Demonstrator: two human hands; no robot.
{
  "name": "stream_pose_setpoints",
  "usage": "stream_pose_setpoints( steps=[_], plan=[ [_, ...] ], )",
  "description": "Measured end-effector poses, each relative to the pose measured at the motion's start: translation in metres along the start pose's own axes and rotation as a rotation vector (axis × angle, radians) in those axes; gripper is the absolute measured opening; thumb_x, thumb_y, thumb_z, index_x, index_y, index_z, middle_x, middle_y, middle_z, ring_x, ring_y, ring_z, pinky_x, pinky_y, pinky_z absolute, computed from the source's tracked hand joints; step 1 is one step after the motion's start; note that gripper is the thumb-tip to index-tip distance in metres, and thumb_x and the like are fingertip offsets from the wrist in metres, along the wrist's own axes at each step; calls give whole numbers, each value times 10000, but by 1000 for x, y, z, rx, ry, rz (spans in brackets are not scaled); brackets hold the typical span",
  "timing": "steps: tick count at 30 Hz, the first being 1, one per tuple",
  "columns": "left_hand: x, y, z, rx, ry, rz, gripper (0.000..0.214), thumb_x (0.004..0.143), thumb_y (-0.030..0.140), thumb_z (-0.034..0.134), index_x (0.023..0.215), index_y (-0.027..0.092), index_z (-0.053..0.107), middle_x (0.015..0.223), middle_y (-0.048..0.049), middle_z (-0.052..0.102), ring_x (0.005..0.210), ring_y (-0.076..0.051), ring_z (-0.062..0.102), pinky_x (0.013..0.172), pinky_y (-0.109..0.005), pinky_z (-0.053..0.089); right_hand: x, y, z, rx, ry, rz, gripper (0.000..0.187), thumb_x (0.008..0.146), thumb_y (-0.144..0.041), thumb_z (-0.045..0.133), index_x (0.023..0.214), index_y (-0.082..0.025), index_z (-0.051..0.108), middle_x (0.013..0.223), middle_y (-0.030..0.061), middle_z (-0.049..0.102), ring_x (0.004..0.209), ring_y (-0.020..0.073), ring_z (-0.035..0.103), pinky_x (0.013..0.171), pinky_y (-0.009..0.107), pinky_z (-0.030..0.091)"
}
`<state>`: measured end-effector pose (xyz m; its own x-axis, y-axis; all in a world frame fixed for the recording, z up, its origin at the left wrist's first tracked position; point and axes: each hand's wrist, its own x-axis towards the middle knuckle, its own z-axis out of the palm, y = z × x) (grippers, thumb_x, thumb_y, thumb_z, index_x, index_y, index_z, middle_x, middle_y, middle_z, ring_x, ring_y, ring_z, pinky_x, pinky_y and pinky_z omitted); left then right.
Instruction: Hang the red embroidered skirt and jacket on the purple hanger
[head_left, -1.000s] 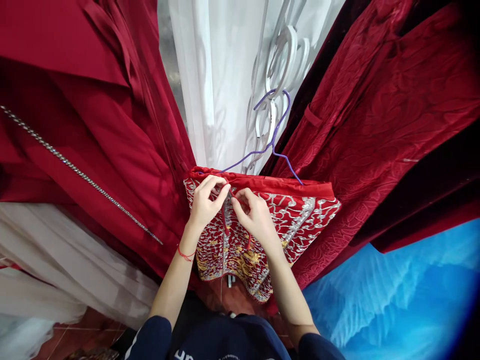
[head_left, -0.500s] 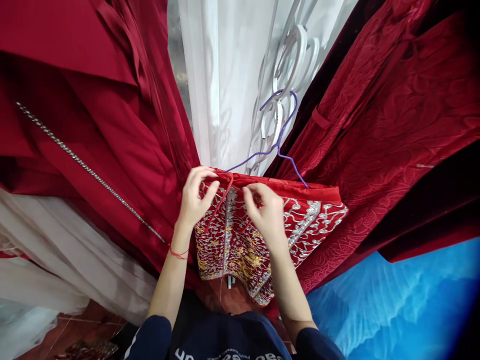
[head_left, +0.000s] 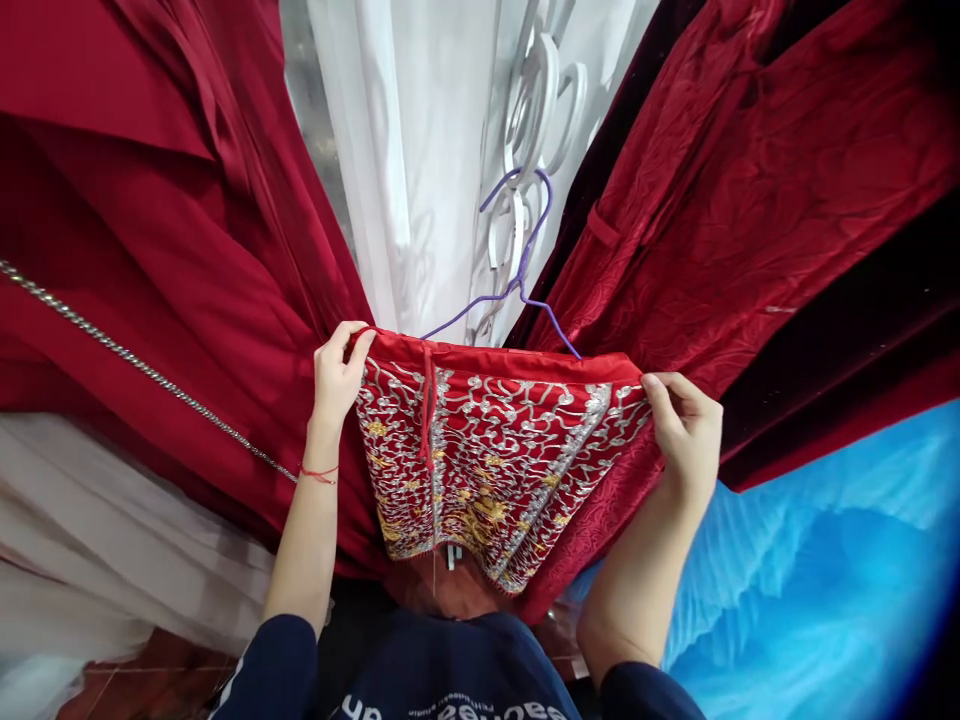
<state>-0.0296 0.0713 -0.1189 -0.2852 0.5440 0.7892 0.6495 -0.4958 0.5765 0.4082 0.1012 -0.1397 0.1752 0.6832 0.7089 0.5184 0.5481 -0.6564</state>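
A red skirt point(head_left: 480, 430) with silver and gold embroidery hangs from a purple hanger point(head_left: 520, 285), whose lower part goes behind the plain red waistband. My left hand point(head_left: 339, 368) pinches the waistband's left end between thumb and fingers. At the opposite end, my right hand point(head_left: 684, 425) grips the waistband's right corner, its fingers partly hidden behind the thumb. The waistband is stretched nearly straight between both hands. A thin red drawstring point(head_left: 428, 410) dangles down the skirt's front, left of the middle.
White ring-shaped hooks point(head_left: 534, 110) bear the hanger in front of a white curtain point(head_left: 427, 150). Dark red garments point(head_left: 187, 230) hang on the left, with a beaded chain strip point(head_left: 150, 372). Red patterned fabric point(head_left: 810, 180) and bright blue fabric point(head_left: 825, 560) are on the right.
My hands have moved apart from the drawstring area to the waistband's two ends. The drawstring now hangs free, and the skirt's top lies spread out.
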Motion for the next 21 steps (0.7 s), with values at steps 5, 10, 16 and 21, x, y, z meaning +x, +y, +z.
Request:
stream_pose_setpoints(
  steps=[5, 10, 16, 21],
  plan=[
    [17, 22, 7, 44, -79, 84, 319, 975, 438, 486, 826, 193, 624, 662, 22, 568, 539, -80, 483, 553, -206, 367, 7, -12, 13, -80, 165, -115, 358, 887, -512, 591, 727, -199, 658, 620, 15, 570, 551, 135, 467, 567, 306, 364],
    [37, 21, 8, -71, -74, 34, 351, 953, 493, 513, 799, 187, 592, 701, 6, 585, 573, -80, 506, 557, -192, 388, 15, -25, 25, 35, 361, -66, 380, 905, -524, 543, 750, -191, 639, 676, 6, 572, 641, 155, 519, 637, 305, 429],
    [7, -4, 8, -196, 52, -71, 396, 824, 575, 671, 886, 193, 584, 786, -8, 627, 601, -76, 570, 553, -176, 441, 8, -5, 23, 198, 276, 71, 339, 816, -527, 667, 751, -196, 635, 679, -21, 562, 651, 143, 540, 667, 297, 452],
    [-35, -33, 23, -307, 184, -133, 559, 682, 583, 798, 1017, 197, 574, 943, -64, 675, 869, -168, 693, 789, -259, 553, -3, 23, 19, 437, -45, 314, 534, 860, -718, 467, 750, -228, 649, 659, 28, 636, 754, 235, 664, 702, 387, 515]
  ],
)
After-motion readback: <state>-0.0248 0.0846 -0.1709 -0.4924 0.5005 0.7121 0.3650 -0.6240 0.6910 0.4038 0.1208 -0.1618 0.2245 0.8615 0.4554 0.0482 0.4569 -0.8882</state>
